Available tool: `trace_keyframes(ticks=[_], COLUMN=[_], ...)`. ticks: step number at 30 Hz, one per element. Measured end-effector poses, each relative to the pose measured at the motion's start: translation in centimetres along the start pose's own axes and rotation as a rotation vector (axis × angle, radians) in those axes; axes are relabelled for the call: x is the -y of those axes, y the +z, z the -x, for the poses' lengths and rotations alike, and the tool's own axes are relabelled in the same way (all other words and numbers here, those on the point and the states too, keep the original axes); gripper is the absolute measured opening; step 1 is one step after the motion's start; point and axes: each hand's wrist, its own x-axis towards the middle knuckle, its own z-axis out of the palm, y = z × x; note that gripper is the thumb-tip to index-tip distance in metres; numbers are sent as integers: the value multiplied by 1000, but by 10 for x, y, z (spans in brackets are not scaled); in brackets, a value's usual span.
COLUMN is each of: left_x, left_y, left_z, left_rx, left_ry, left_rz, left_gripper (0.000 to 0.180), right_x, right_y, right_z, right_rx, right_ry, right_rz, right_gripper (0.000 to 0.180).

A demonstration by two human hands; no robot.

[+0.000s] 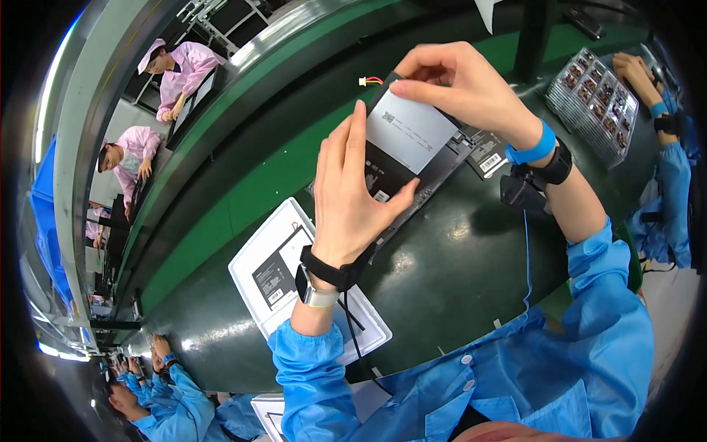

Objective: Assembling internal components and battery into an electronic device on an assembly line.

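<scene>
Between my two hands is a flat battery pack with a silver panel, black ends and a short lead of red and yellow wires ending in a white connector. My left hand grips its left and near edges, fingers stretched along the side and thumb at the near end. With my right hand I pinch the far end, thumb on the silver face and fingers curled behind. Partly hidden under the pack, a dark tray or stack lies on the green bench. Another black battery pack sits beneath my right wrist.
A white foam tray holding a black-labelled pack stands under my left wrist. Stacked clear trays of small parts are at the far right, near a co-worker's hand. A blue cord hangs from my right wrist, a black cable from my left.
</scene>
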Motion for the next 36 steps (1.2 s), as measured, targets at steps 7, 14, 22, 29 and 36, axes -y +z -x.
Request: trace_keyframes(ticks=[7, 14, 22, 29, 36], left_x=[5, 31, 14, 25, 33], left_y=[6, 22, 36, 43, 58], left_z=[-20, 17, 17, 1, -6], left_rx=[-110, 19, 205, 300, 270], left_ry=[45, -854, -1186, -1254, -1282], left_rz=[-114, 787, 1030, 901, 688], left_gripper=[94, 56, 45, 34, 29], right_x=[4, 14, 7, -3, -4], right_y=[-33, -85, -69, -67, -64], right_z=[-5, 2, -4, -4, -5], right_rx=[-155, -332, -310, -265, -241], right_ry=[-88, -50, -60, -25, -33], right_rz=[-74, 129, 234, 240, 221], right_gripper=[12, 8, 9, 11, 12])
